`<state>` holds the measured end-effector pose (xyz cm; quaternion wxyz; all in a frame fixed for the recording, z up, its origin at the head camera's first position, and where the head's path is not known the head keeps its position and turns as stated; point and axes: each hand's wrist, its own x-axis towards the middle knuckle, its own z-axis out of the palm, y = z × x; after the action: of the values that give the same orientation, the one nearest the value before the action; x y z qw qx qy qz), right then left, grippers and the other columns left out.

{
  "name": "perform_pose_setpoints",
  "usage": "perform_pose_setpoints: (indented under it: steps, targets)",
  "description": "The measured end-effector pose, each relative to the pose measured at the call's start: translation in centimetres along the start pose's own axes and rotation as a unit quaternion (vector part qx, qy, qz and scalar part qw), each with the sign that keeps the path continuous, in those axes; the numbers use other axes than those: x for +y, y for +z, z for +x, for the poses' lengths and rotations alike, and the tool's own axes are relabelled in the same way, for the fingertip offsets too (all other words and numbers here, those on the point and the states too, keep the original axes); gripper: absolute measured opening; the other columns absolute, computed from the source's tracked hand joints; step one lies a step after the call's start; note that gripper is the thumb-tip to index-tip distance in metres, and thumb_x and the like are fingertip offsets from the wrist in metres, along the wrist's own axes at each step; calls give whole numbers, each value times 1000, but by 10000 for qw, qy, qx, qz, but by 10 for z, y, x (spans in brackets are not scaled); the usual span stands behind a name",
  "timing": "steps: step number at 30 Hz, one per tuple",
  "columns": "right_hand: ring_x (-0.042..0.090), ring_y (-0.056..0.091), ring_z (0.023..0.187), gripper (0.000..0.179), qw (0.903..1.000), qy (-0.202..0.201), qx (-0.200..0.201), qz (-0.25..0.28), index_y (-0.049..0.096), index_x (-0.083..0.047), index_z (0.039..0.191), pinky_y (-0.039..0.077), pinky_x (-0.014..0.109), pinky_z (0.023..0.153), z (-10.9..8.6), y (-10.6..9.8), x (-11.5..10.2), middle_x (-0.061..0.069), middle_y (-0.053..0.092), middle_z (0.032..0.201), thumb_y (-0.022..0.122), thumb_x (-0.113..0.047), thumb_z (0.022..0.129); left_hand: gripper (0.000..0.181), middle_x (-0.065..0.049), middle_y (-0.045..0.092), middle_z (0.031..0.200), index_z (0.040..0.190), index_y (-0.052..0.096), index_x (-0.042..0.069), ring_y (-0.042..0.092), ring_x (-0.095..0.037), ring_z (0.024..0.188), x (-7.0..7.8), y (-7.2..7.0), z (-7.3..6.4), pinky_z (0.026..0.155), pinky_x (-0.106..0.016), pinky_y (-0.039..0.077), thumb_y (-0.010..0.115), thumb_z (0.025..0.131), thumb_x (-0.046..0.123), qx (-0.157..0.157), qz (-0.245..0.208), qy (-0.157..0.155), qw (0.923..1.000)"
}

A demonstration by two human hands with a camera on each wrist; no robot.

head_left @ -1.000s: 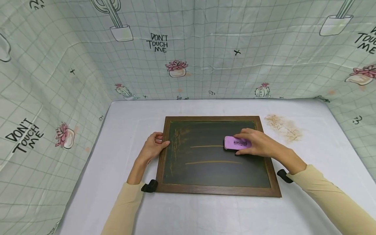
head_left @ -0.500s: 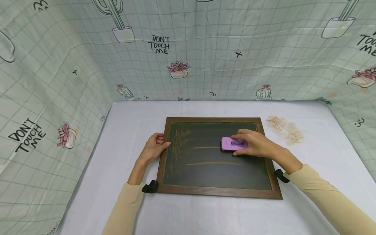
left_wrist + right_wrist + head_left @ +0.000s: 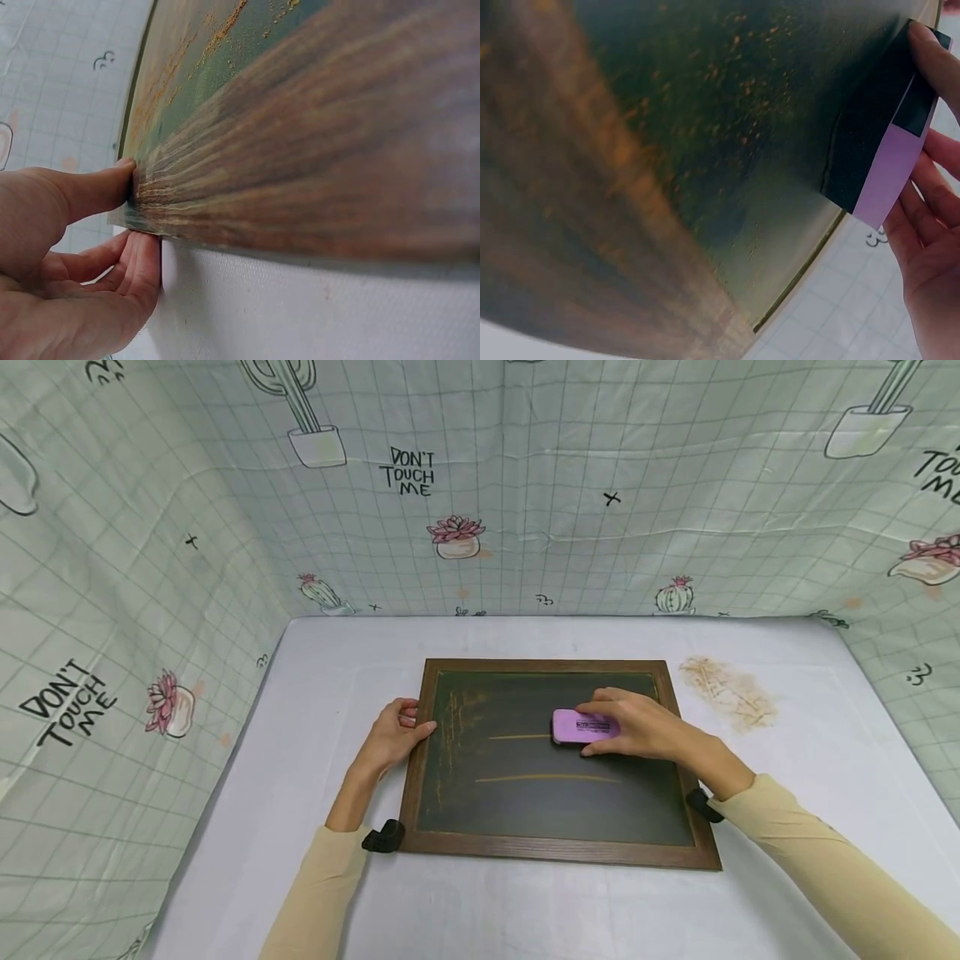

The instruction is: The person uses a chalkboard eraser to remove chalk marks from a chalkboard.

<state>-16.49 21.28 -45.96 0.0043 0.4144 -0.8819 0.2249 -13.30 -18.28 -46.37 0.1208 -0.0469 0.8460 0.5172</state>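
A small chalkboard (image 3: 525, 814) with a brown wooden frame lies on the white table. My left hand (image 3: 390, 735) grips its left frame, the thumb (image 3: 105, 187) on top and the fingers (image 3: 139, 270) against the outer edge. My right hand (image 3: 641, 724) holds a purple chalkboard eraser (image 3: 572, 727) between thumb and fingers, over the upper middle of the board. In the right wrist view the dark felt side of the eraser (image 3: 889, 172) faces the board's surface. Two yellow chalk lines run across the board; the upper line (image 3: 517, 737) ends at the eraser, and the lower line (image 3: 547, 777) lies nearer me.
Yellow chalk smears (image 3: 453, 727) mark the board's left side. Brownish dust (image 3: 727, 692) is spread on the table beyond the board's right corner. A printed grid cloth (image 3: 562, 510) hangs behind the table and on both sides.
My right hand has slid the eraser leftward along the upper chalk line, and less of that line shows on its left. My left hand stays on the frame.
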Motion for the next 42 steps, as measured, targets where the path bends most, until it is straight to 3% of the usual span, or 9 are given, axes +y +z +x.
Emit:
perform_pose_setpoints:
  steps: [42]
  targets:
    - [13, 49, 81, 58, 9988, -385, -292, 75, 74, 0, 122, 45, 31, 70, 50, 19, -28, 5, 59, 99, 90, -36, 80, 56, -27, 46, 132, 147, 40, -12, 46, -38, 117, 1, -1, -1, 100, -49, 41, 65, 102, 10, 2, 58, 20, 10000]
